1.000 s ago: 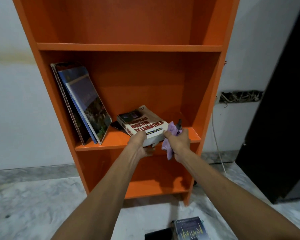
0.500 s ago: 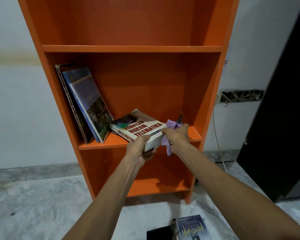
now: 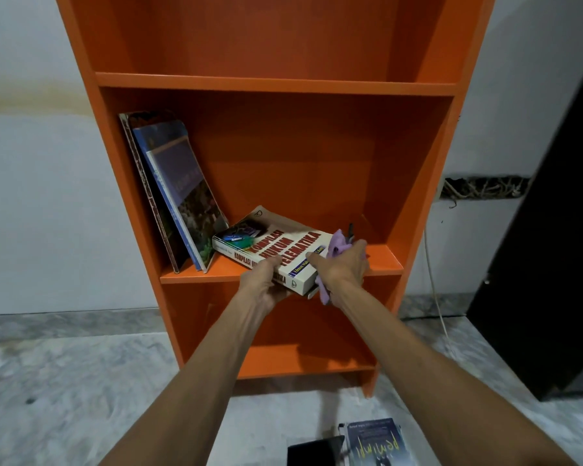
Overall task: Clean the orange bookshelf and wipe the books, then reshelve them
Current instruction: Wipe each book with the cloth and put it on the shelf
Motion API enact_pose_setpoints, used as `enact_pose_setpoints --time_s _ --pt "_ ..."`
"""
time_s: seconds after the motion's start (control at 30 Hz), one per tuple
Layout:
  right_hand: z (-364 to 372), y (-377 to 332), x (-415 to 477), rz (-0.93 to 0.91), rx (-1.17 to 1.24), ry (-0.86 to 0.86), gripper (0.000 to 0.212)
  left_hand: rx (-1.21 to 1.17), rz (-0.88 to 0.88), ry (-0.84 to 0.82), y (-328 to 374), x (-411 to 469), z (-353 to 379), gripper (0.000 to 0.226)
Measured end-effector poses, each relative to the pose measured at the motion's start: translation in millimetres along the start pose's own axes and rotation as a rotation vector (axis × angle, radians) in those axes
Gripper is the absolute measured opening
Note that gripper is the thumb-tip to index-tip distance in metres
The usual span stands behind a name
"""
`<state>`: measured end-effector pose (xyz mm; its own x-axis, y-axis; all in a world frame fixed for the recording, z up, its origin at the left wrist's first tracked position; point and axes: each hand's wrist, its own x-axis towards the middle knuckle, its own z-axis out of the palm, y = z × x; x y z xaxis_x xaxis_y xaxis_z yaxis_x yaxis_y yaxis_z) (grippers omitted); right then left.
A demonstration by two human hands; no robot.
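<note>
The orange bookshelf [image 3: 283,85] fills the upper middle of the view, standing on a grey marbled floor [image 3: 64,364] against a white wall [image 3: 31,196]. Over its middle shelf lies a thick white book [image 3: 285,245] titled "Kompilasi Hukum Telematika", cover up and turned at an angle. Its far end is over the shelf board and its near corner juts past the front edge. Whether it rests fully on the board cannot be told.

The left hand [image 3: 263,285] grasps the book at its near spine edge, thumb on the cover and fingers curled beneath. At 3 o'clock from it, the right hand [image 3: 345,264] is clenched around a purple cloth [image 3: 338,244], with one finger touching the book's cover. The cloth bunches out above the knuckles and hangs below the wrist. A small dark object [image 3: 350,230] shows just behind the cloth; what it is cannot be told.

At 9 o'clock from the white book, several thin leaning books [image 3: 182,196] tilt against the shelf's left wall, nearly touching it.

At 6 o'clock in the view, a dark blue book [image 3: 374,442] lies on the floor, with a black object [image 3: 313,452] just beside it at its 9 o'clock. At 3 o'clock stands a dark door [image 3: 552,264], and a pale cable [image 3: 433,280] hangs between it and the shelf.
</note>
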<state>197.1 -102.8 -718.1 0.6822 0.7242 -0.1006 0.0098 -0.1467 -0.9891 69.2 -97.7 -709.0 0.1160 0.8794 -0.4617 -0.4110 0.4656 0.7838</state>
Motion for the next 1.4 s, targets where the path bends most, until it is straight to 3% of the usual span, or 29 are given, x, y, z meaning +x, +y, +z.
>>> enact_pose_setpoints --time_s 0.13,0.2,0.3,0.4,0.63,0.7,0.8,0.9,1.1,1.3,1.4 --pt "1 16 -1 0.205 0.338 -0.007 0.088 0.096 0.017 -0.020 -4 -6 4 0.011" --pt "-6 10 1 0.241 0.434 -0.055 0.085 0.097 0.006 -0.043 -5 -9 4 0.013" --pt "-21 1 7 0.241 0.476 -0.091 0.068 0.016 -0.024 -0.084 -3 -15 5 0.017" --pt "-35 1 9 0.259 0.491 -0.122 0.072 -0.071 -0.031 -0.078 3 -16 8 0.017" --pt "-32 -1 13 0.243 0.605 -0.192 0.051 0.109 0.212 -0.035 34 -24 28 0.015" --pt "-14 -12 9 0.208 0.592 -0.199 0.041 0.114 0.286 -0.008 52 -26 27 0.016" --pt "22 -33 2 0.153 0.534 -0.195 0.048 0.136 0.399 0.102 82 -22 16 0.016" --pt "60 -46 -5 0.045 0.277 -0.258 0.037 0.201 0.527 0.247 110 -12 -2 0.022" --pt "107 -30 -33 -0.219 -0.156 -0.480 0.024 0.720 0.746 0.585 117 8 -32 0.060" --pt "123 -21 -35 -0.247 -0.137 -0.538 0.033 0.832 0.798 0.602 111 10 -37 0.058" --pt "121 -21 -35 -0.208 -0.050 -0.670 0.041 0.927 0.822 0.584 112 9 -39 0.062"
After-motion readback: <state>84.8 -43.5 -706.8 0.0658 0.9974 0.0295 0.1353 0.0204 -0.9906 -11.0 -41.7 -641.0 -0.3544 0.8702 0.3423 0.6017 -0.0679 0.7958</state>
